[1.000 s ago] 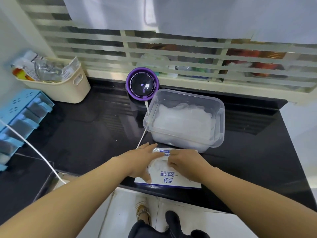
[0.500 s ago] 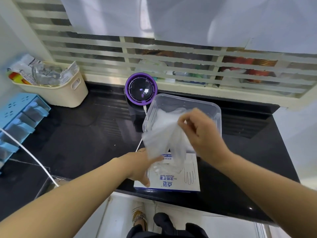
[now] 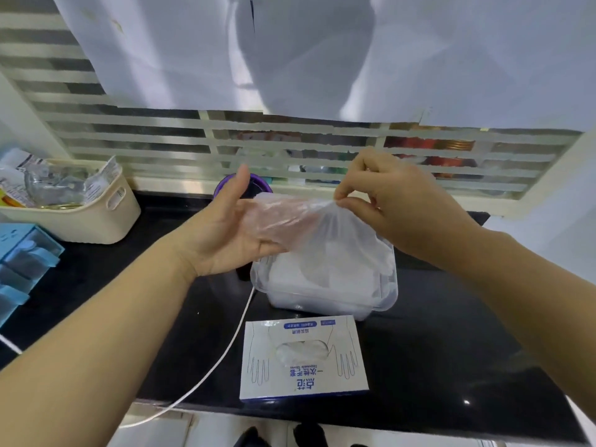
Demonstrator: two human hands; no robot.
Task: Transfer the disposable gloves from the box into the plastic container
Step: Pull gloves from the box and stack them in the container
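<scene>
One glove point(image 3: 325, 230) over plastic container point(image 3: 338, 309), edge in right hand point(image 3: 396, 201) pinch, left hand point(image 3: 222, 233) flat beneath.

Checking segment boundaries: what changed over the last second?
Right hand pinched a glove out of the box and raised it over the plastic container. Left hand left the box and rose under the glove. Box and container stayed put.

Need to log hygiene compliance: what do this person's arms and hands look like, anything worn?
The left forearm and right forearm are bare, no sleeves in view. The left hand and right hand show no watch, bracelet or ring, though the disposable glove veils part of the left hand, so rings there cannot be ruled out.
</scene>
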